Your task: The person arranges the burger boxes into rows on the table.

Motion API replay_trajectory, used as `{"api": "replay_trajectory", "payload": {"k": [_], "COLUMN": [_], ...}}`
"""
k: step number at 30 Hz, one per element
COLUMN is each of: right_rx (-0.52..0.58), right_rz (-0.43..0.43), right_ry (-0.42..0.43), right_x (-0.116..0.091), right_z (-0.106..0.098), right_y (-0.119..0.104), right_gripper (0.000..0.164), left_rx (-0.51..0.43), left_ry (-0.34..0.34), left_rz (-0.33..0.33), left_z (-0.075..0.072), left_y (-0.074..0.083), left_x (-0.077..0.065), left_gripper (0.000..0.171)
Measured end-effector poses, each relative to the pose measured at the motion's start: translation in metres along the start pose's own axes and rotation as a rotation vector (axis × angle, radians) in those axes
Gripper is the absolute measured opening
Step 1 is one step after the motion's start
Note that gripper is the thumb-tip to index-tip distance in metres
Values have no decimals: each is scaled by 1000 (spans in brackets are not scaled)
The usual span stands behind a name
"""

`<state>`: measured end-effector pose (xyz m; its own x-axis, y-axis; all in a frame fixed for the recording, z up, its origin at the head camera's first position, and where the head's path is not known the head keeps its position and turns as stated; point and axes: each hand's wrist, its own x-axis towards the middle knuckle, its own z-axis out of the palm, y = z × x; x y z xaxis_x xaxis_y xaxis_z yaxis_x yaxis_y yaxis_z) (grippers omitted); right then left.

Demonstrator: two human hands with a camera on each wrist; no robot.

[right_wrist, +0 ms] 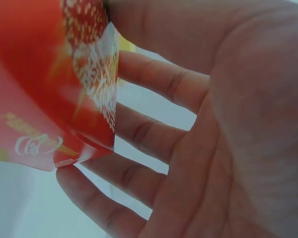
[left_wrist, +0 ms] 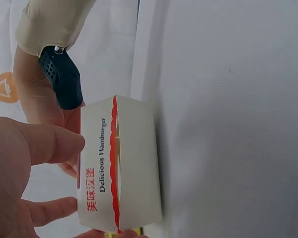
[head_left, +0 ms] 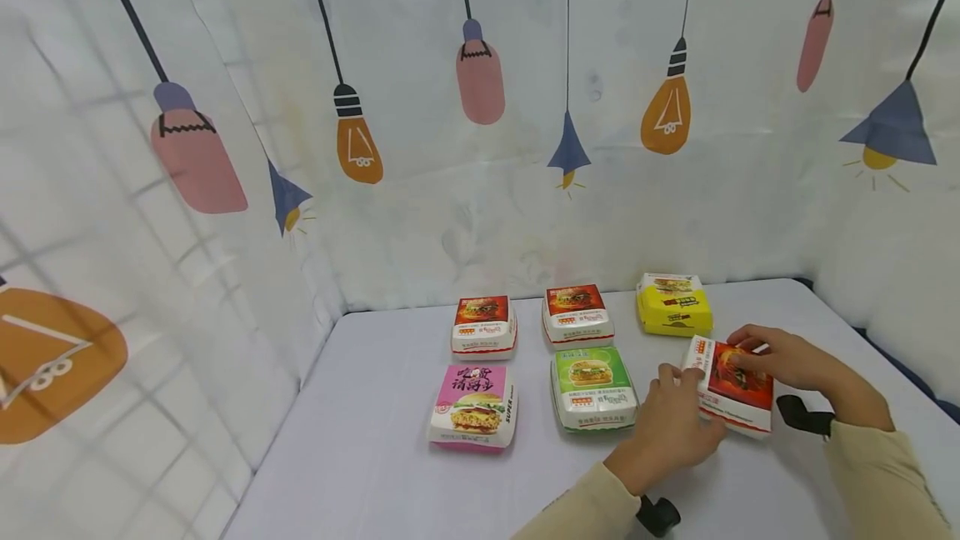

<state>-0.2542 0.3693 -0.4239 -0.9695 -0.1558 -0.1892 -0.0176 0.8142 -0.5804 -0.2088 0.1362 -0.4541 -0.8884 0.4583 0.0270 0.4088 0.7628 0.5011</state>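
A red-and-white hamburger box (head_left: 735,390) sits at the right of the white table, turned at an angle. My right hand (head_left: 802,369) holds its right and far side; in the right wrist view the thumb lies along the top and the fingers (right_wrist: 154,84) spread against the side. At the near left corner, my left hand (head_left: 667,427) grips the same box. The left wrist view has the thumb (left_wrist: 54,144) at the upper edge of the "Delicious Hamburger" face (left_wrist: 100,163), with fingertips by the adjoining side. A gap shows under the red scalloped lid edge.
A green box (head_left: 595,386) stands just left of my left hand, with a pink box (head_left: 474,407) farther left. Behind them are two red-topped boxes (head_left: 485,327) and a yellow box (head_left: 673,305). A printed white curtain (head_left: 510,215) hangs behind the table.
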Motion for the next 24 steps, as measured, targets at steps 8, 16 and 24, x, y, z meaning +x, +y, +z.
{"api": "replay_trajectory", "payload": {"k": [8,16,24], "right_rx": [11,1,-7], "right_rz": [36,58,58], "right_ry": [15,22,20], "right_x": [3,3,1], "right_z": [3,5,5], "right_y": [-3,-6,-8], "right_gripper": [60,58,58], "left_rx": [113,118,86], "left_ry": [0,9,8], "left_rz": [-10,-21,-50], "left_z": [-2,-5,-2], "left_y": [2,5,7], "left_x": [-3,-7,-8], "left_gripper": [66,64,66]}}
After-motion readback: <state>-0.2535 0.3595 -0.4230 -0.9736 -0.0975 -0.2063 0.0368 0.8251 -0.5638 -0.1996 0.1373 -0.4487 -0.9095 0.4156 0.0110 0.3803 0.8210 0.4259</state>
